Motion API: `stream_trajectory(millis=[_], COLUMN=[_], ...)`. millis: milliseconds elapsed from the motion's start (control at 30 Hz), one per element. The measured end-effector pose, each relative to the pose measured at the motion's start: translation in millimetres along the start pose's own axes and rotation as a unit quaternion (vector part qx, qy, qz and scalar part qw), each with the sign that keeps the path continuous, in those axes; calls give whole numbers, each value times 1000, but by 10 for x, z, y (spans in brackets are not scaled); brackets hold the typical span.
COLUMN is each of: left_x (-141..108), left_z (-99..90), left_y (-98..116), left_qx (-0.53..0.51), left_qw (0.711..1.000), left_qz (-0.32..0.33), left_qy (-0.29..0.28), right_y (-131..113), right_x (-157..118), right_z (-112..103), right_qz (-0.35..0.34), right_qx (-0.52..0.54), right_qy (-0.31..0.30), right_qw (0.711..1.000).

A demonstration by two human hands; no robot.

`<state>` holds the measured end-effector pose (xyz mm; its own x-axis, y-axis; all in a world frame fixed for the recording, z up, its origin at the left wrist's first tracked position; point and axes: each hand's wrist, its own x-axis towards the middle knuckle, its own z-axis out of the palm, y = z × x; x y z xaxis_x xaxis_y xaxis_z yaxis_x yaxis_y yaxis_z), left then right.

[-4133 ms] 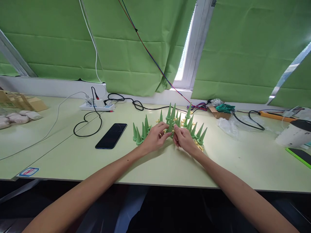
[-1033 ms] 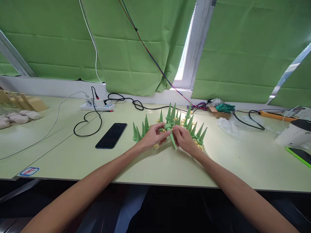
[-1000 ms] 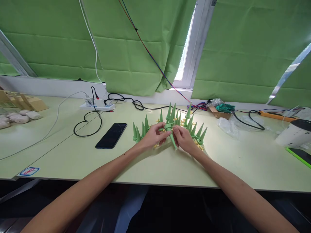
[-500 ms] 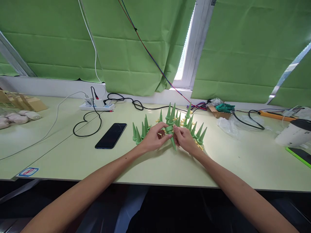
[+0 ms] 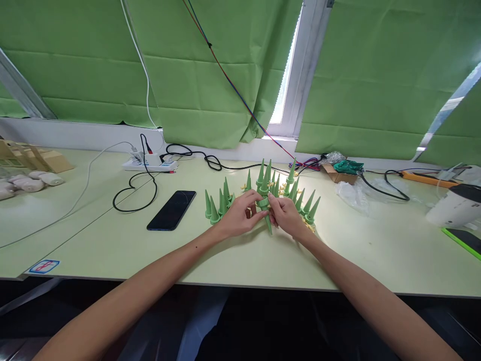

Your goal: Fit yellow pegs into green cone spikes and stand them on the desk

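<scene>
Both hands meet over the table around one green plant watering spike (image 5: 269, 225), whose pointed end slants down toward me. My left hand (image 5: 240, 214) has its thumb and fingers closed on the wide collar end. From the other side, my right hand (image 5: 286, 214) pinches the same spike near the collar; its fingertips are partly hidden. Just behind the hands stand several more green spikes (image 5: 267, 175) with points up, and others are grouped to the left (image 5: 213, 210) and right (image 5: 310, 213). Small yellow valve pieces (image 5: 308, 225) show among them.
A black phone (image 5: 172, 210) lies left of the spikes. Behind it are a power strip (image 5: 150, 163) and black cables (image 5: 213, 162). To the right are a small cardboard box (image 5: 338, 175), clear plastic bags (image 5: 353, 196), a white cup (image 5: 451, 208) and a green-edged phone (image 5: 466, 243).
My left hand has shifted very slightly, and the held spike's collar sits a little lower and turned. My right hand stays almost in place.
</scene>
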<state>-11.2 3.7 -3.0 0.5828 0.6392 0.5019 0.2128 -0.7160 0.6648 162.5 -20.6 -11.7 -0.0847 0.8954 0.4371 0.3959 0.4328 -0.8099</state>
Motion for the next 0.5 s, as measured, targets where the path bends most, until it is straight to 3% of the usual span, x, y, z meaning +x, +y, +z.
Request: stream_trajectory(millis=[500], left_x=[5], left_z=[22], left_y=[-3], left_qx=[50], left_qw=[997], left_qz=[38], left_qy=[38], right_y=[-23], right_x=[-6], right_z=[12], right_qz=[19], right_qx=[37], right_qy=[6], right_qw=[999])
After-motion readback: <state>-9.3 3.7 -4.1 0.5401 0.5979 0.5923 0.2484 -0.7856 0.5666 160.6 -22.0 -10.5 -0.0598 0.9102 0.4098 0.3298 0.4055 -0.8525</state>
